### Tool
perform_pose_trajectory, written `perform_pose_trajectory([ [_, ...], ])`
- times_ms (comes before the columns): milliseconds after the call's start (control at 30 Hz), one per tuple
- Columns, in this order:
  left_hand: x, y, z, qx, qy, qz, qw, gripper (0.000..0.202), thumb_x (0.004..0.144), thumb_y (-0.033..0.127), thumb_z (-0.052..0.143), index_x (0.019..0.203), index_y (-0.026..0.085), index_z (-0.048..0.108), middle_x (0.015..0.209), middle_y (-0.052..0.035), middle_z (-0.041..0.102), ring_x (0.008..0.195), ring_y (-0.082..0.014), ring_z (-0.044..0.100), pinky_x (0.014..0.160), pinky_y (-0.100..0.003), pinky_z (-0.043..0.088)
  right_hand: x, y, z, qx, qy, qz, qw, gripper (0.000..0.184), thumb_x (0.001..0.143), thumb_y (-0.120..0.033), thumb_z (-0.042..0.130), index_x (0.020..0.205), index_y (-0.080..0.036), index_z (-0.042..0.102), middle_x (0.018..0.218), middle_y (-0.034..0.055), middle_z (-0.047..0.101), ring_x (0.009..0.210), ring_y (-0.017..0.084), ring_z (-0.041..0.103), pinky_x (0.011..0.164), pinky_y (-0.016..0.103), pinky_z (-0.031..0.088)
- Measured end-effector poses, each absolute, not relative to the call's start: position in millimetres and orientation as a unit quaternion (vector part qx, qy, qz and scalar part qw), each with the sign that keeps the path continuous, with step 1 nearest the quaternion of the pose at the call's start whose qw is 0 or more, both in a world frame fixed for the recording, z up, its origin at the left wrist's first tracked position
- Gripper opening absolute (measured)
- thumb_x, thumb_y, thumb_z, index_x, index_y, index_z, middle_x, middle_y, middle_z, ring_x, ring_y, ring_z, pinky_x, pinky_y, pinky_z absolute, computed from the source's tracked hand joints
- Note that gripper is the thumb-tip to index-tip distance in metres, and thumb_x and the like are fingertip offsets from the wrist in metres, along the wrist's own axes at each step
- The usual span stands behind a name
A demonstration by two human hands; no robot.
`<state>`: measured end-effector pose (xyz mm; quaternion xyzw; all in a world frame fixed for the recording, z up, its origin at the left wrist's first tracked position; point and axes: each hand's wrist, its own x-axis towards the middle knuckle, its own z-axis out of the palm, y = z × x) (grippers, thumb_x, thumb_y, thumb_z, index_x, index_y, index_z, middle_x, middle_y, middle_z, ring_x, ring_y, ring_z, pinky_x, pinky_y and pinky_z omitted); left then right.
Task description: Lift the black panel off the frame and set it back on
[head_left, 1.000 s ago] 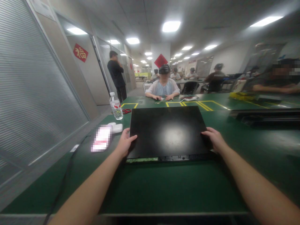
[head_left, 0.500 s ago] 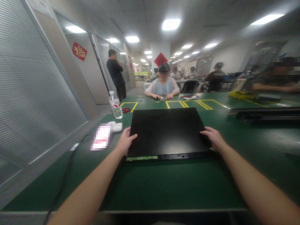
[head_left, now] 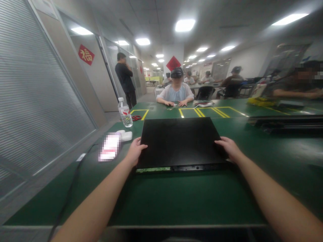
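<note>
A flat black monitor panel point(head_left: 180, 141) lies on the green table point(head_left: 176, 198) in front of me, with a strip of green circuit board showing along its near edge. My left hand point(head_left: 134, 153) grips its left edge, thumb on top. My right hand point(head_left: 229, 148) grips its right edge, fingers curled over the top. Both arms reach forward from the near table edge.
A water bottle point(head_left: 124, 113), red scissors point(head_left: 136, 118), a small white object point(head_left: 125, 135) and a blurred card point(head_left: 109, 151) sit left of the panel. A black cable point(head_left: 72, 188) runs down the left. Another dark panel point(head_left: 285, 122) lies at right. A seated person point(head_left: 176, 93) faces me across the table; others work behind.
The panel has tilted flatter toward the table, and the bright glare on its surface is gone. Both hands keep their grip on its edges.
</note>
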<state>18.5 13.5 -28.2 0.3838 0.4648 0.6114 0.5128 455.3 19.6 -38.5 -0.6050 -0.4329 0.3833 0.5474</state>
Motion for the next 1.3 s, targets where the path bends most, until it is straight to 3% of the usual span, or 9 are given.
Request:
perform_pose_trajectory([
  [233, 23.2, 8.1, -21.8, 0.375, 0.481, 0.607, 0.51, 0.057, 0.06, -0.001, 0.07, 0.109, 0.022, 0.052, 0.094, -0.0013, 0.077, 0.085, -0.0223, 0.075, 0.083, -0.039, 0.059, 451.5, 17.3, -34.0, -0.618, -0.408, 0.395, 0.544, 0.017, 0.066, -0.026, 0.072, 0.082, -0.025, 0.071, 0.087, 0.0047, 0.077, 0.085, 0.026, 0.071, 0.076, 0.036, 0.057],
  [600, 22.0, 8.3, -24.4, 0.384, 0.462, 0.619, 0.505, 0.061, 0.061, 0.002, 0.073, 0.113, 0.023, 0.05, 0.101, -0.0016, 0.076, 0.083, -0.0204, 0.074, 0.085, -0.039, 0.059, 458.3, 21.1, -40.7, -0.617, -0.435, 0.362, 0.547, 0.019, 0.067, -0.029, 0.072, 0.086, -0.025, 0.073, 0.093, 0.0054, 0.078, 0.091, 0.027, 0.072, 0.079, 0.039, 0.057],
  [900, 21.7, 7.6, -23.0, 0.39, 0.468, 0.609, 0.508, 0.06, 0.061, 0.006, 0.075, 0.112, 0.025, 0.05, 0.102, -0.0026, 0.075, 0.087, -0.0239, 0.073, 0.089, -0.046, 0.057, 459.0, 20.6, -41.2, -0.622, -0.444, 0.361, 0.534, 0.022, 0.066, -0.029, 0.071, 0.088, -0.024, 0.072, 0.089, 0.0059, 0.078, 0.087, 0.027, 0.072, 0.074, 0.037, 0.057],
  [1133, 19.1, 12.8, -30.3, 0.427, 0.472, 0.627, 0.449, 0.053, 0.06, 0.008, 0.077, 0.106, 0.021, 0.057, 0.121, -0.0089, 0.069, 0.124, -0.0287, 0.062, 0.112, -0.049, 0.043, 454.9, 18.7, -36.6, -0.62, -0.434, 0.369, 0.54, 0.021, 0.064, -0.026, 0.07, 0.085, -0.025, 0.072, 0.088, 0.0049, 0.078, 0.088, 0.027, 0.071, 0.077, 0.037, 0.056],
  [1300, 17.8, 16.8, -37.2, 0.455, 0.468, 0.634, 0.414, 0.049, 0.062, 0.006, 0.075, 0.105, 0.021, 0.057, 0.126, -0.0108, 0.067, 0.132, -0.0278, 0.057, 0.12, -0.048, 0.033, 456.1, 20.0, -38.5, -0.623, -0.438, 0.37, 0.532, 0.019, 0.065, -0.026, 0.07, 0.084, -0.025, 0.071, 0.086, 0.0052, 0.077, 0.085, 0.027, 0.072, 0.074, 0.038, 0.057],
])
